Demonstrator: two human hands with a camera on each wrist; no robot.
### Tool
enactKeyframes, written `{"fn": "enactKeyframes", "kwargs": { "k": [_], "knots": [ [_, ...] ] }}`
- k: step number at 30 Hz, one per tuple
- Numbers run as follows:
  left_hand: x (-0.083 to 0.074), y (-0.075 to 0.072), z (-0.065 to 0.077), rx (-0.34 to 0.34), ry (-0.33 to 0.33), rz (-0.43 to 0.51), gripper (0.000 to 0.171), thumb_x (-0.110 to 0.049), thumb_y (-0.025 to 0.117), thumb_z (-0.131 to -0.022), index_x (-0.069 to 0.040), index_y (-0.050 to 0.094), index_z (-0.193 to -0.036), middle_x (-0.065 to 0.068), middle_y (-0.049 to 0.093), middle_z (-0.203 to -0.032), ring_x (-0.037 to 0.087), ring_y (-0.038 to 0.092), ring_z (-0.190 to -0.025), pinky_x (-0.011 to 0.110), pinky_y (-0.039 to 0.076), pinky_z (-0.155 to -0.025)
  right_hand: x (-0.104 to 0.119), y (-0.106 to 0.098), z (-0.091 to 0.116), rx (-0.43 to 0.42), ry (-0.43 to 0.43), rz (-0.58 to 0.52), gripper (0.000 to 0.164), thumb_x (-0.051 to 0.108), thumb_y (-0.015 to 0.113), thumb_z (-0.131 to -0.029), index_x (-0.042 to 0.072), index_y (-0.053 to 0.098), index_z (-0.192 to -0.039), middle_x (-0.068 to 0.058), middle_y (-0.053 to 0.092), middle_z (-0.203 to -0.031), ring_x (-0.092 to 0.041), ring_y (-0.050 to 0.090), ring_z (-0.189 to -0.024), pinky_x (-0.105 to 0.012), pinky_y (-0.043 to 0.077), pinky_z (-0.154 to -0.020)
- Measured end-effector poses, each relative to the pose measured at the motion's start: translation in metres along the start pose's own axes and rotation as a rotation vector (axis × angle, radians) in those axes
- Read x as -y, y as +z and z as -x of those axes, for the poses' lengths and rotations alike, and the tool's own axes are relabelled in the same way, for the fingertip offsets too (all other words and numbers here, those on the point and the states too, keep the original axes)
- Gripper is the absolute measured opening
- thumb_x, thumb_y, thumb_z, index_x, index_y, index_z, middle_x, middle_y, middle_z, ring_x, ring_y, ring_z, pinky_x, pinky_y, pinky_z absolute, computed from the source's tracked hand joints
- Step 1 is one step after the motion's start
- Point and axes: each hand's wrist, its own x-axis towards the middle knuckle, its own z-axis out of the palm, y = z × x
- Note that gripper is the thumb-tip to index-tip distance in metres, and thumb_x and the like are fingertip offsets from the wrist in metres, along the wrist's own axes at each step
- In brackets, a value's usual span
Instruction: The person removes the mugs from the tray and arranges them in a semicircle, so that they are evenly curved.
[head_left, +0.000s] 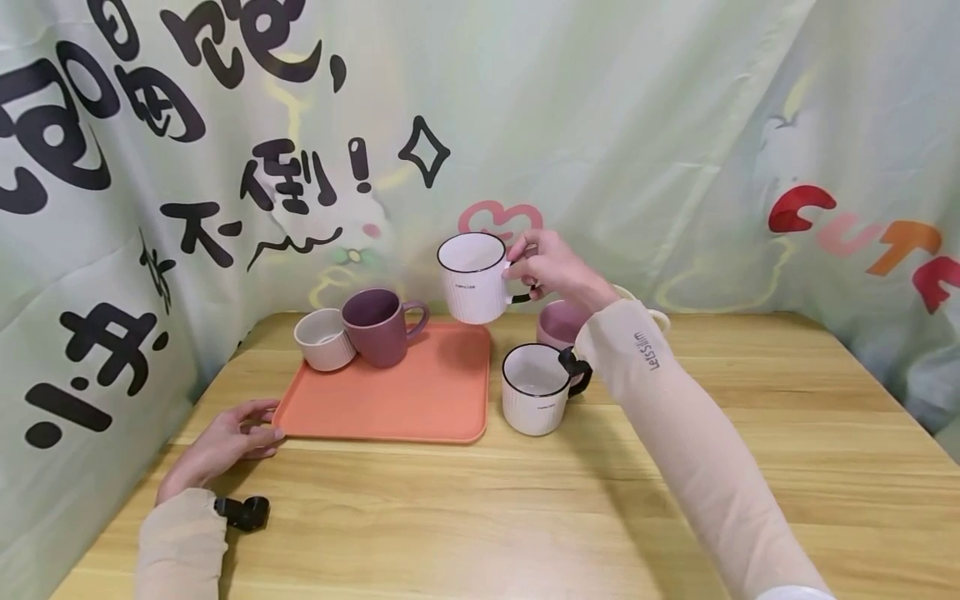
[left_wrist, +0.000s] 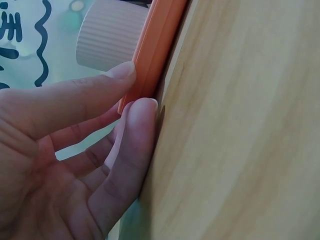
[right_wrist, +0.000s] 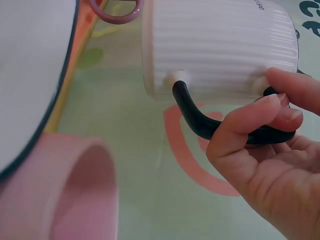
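White and ribbed, the raised mug (head_left: 472,287) hangs upright above the back right of the orange tray (head_left: 405,408), its black handle (right_wrist: 196,119) pinched between the right hand's (head_left: 553,268) thumb and fingers. Down at the tray's near left corner, the left hand (head_left: 228,446) pinches the rim. All the weight sits off to one side of the right-hand grip, so a loose pinch could let the mug tip. Lowered too far left, it might knock the purple mug (head_left: 377,333), whose handle points that way, into the pale cup (head_left: 324,340) touching it. A tug by the left hand could shift the tray; a dipping right forearm (head_left: 686,442) could nudge the second white mug (head_left: 529,410) on the table (head_left: 450,517).
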Motion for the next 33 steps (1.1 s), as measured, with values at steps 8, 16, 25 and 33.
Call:
{"fn": "enactKeyframes", "kwargs": {
  "k": [8,16,25,33],
  "knots": [
    [-0.002,-0.001,-0.001,0.003,-0.012,0.004,0.065,0.003,0.063,-0.097,0.023,0.025,-0.145,0.040,0.044,-0.130,0.007,0.064,-0.088,0.029,0.061,-0.077,0.001,-0.014,0.008,-0.046,-0.010,-0.047,0.016,-0.006,0.065,-0.091,-0.001,0.050,-0.097,-0.003,0.055,-0.080,-0.015,0.039,-0.060,-0.024,0.039,-0.048],
    [-0.001,-0.001,0.000,0.005,-0.011,0.006,0.064,0.003,0.063,-0.097,0.023,0.026,-0.145,0.039,0.046,-0.129,0.008,0.065,-0.088,0.029,0.061,-0.076,-0.002,-0.030,0.017,-0.070,-0.025,-0.059,0.015,-0.004,0.065,-0.092,0.000,0.051,-0.097,-0.002,0.056,-0.080,-0.014,0.040,-0.060,-0.025,0.042,-0.049],
    [-0.004,0.000,0.000,0.011,-0.008,0.039,0.063,0.004,0.062,-0.097,0.024,0.025,-0.144,0.040,0.044,-0.129,0.006,0.065,-0.087,0.028,0.061,-0.077,-0.011,-0.047,0.031,-0.112,-0.023,-0.077,0.016,-0.005,0.065,-0.093,0.001,0.051,-0.097,0.001,0.059,-0.075,-0.014,0.042,-0.060,-0.025,0.045,-0.049],
    [-0.002,0.000,0.000,0.012,-0.003,0.049,0.062,0.004,0.062,-0.097,0.025,0.026,-0.144,0.037,0.045,-0.126,0.006,0.065,-0.086,0.028,0.061,-0.077,-0.015,-0.059,0.038,-0.114,-0.029,-0.075,0.015,-0.003,0.065,-0.094,0.002,0.052,-0.097,0.001,0.059,-0.075,-0.014,0.042,-0.061,-0.025,0.046,-0.049]
  ]
}}
